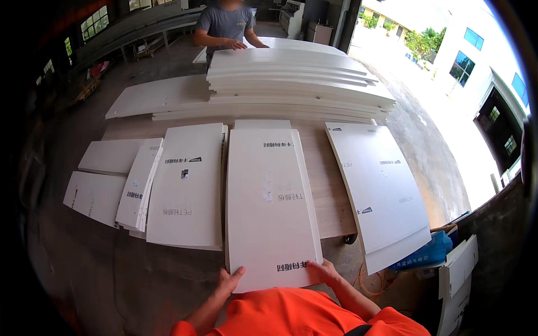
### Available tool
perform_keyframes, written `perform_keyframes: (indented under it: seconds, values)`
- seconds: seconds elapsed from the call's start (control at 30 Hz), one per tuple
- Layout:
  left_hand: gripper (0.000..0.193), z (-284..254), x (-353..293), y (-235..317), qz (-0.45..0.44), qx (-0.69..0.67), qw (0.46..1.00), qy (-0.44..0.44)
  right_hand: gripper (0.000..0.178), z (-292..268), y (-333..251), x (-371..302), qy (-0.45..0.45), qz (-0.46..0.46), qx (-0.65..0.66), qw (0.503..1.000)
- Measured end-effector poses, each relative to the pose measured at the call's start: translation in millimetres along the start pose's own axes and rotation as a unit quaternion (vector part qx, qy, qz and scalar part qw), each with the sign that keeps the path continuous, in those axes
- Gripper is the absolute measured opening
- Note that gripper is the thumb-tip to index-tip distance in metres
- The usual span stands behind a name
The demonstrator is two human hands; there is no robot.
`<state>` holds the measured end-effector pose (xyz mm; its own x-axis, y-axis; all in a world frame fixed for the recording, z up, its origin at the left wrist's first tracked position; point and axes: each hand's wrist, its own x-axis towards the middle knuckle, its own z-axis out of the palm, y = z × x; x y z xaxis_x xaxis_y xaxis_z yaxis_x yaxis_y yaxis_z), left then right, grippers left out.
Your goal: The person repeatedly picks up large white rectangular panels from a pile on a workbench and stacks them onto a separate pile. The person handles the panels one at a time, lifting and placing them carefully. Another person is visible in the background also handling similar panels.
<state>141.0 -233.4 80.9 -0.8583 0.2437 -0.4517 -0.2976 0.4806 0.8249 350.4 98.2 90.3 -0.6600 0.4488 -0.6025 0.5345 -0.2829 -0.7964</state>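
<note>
While both our hands hold the near end of the middle panel (266, 218), the step in hand looks to be gripping it and setting it straight. It lies lengthwise in front of us, its far part over the tabletop (334, 210) and its near end reaching out past the edge, close to our body. Our left hand (230, 280) is clamped on the near left corner, and our right hand (323, 273) on the right edge close to the other corner; each thumb rests on the top face, and the fingers seem to close from below, where the panel hides them. A second pale layer shows along its right side, so we cannot tell whether we hold one sheet or more. The left board (188, 224) lies just beside it, the right board (386, 185) well apart, and the tall stack (297, 84) beyond, with a co-worker (227, 28) behind. As we judge it, any next move calls for both hands working evenly, keeping the panel level, clear of the left board, and its layers flush.
</note>
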Motion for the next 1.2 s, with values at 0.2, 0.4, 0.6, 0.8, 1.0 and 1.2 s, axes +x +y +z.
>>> perform_keyframes:
  seconds: [0.2, 0.4, 0.6, 0.8, 1.0, 1.2]
  values:
    - [0.080, -33, -34, -75, -0.241, -0.343, 0.876, -0.238, 0.058, -10, 48, -34, -0.093, 0.192, 0.149, 0.966]
    - [0.081, -30, -41, -91, -0.221, -0.418, 0.838, -0.274, 0.050, -10, 52, -34, -0.085, 0.156, 0.173, 0.969]
    - [0.077, -26, -28, -73, -0.195, -0.421, 0.853, -0.239, 0.049, -7, 9, -27, -0.079, 0.119, 0.170, 0.975]
    - [0.079, -11, 12, -50, -0.161, -0.422, 0.865, -0.219, 0.041, -3, -49, 1, -0.040, 0.118, 0.126, 0.984]
    - [0.072, -12, 38, -38, -0.165, -0.453, 0.859, -0.171, 0.043, -7, -73, 39, -0.056, 0.120, 0.117, 0.984]
    - [0.080, 10, 10, -74, -0.297, -0.568, 0.731, -0.232, 0.064, 11, -54, 38, 0.024, 0.144, 0.056, 0.988]
